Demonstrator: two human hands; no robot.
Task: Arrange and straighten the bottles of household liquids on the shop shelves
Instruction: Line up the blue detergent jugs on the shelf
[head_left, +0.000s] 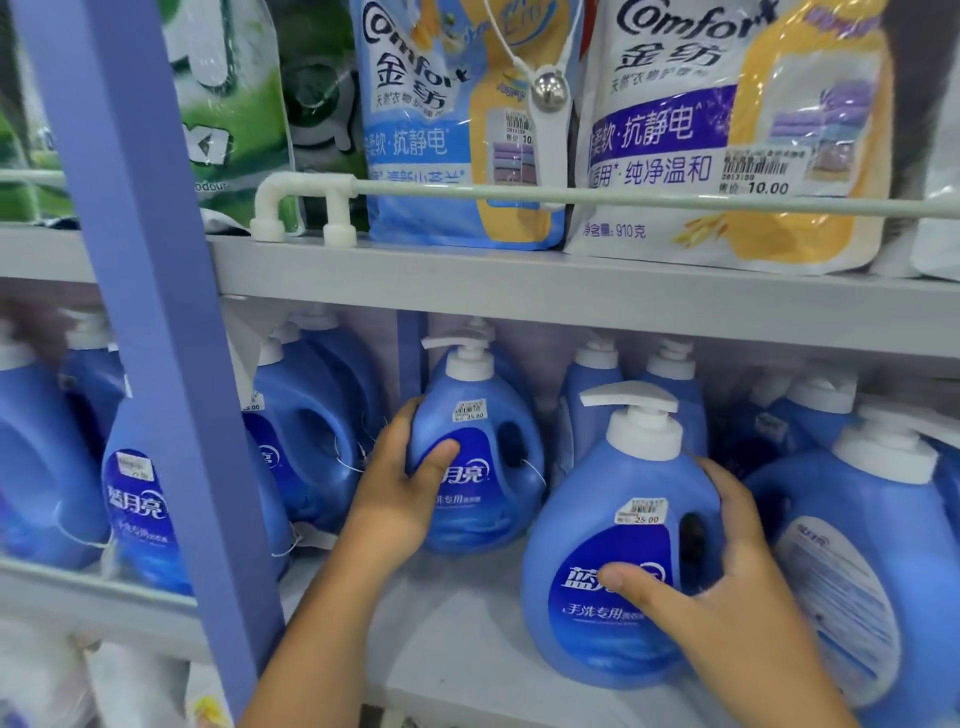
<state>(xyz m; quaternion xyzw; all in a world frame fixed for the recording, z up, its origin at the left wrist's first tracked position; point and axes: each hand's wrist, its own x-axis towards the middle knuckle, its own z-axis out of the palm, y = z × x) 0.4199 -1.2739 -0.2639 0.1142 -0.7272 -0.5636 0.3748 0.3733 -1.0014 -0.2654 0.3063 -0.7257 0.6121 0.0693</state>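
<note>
Had both hands on blue pump bottles on the lower shelf (467, 644). Left hand (400, 493) gripped the back bottle (475, 457) from its left side, thumb across the label. Right hand (727, 561) held the front bottle (613, 561), thumb on the label, fingers curled behind. Comfort pouches (727, 130) sat on the shelf above.

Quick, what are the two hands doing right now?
Left hand: grips the blue pump bottle further back.
Right hand: grips the blue pump bottle at the front.
</note>
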